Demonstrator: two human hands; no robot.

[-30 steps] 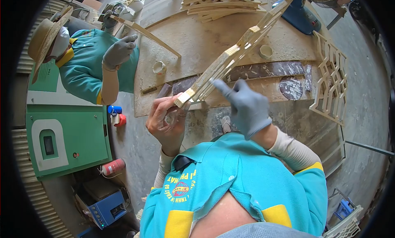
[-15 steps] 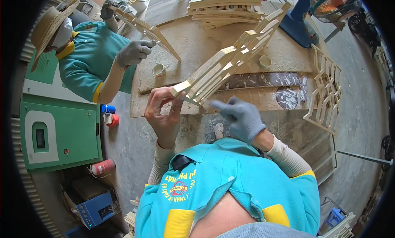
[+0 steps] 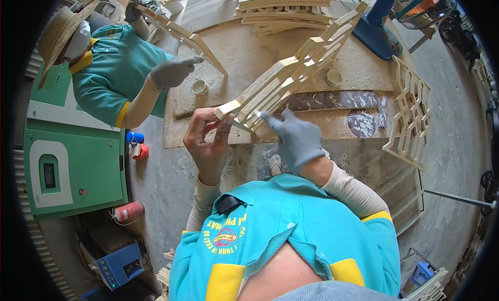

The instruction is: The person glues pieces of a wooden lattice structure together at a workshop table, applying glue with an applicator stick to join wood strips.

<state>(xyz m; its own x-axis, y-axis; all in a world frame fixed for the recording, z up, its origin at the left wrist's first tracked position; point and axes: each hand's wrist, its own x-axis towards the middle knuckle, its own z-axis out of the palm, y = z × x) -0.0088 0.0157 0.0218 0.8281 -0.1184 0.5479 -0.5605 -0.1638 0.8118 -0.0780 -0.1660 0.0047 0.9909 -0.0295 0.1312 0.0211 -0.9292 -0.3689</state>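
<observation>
Head view: the bare left hand (image 3: 205,147) pinches the near end of a slanting wooden lattice (image 3: 260,85) in its fingers, over the desk (image 3: 244,51). The gloved right hand (image 3: 299,137) points its index at the slats, other fingers curled, contents unclear. Apparently fingertip work; continuing calls for a steady left grip.

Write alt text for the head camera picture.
A bare left hand grips one end of a pale wooden lattice frame slanting over a tan worktable, while a grey-gloved right hand extends one finger toward it. At left, a co-worker in a turquoise shirt and straw hat holds another wooden frame.
</observation>
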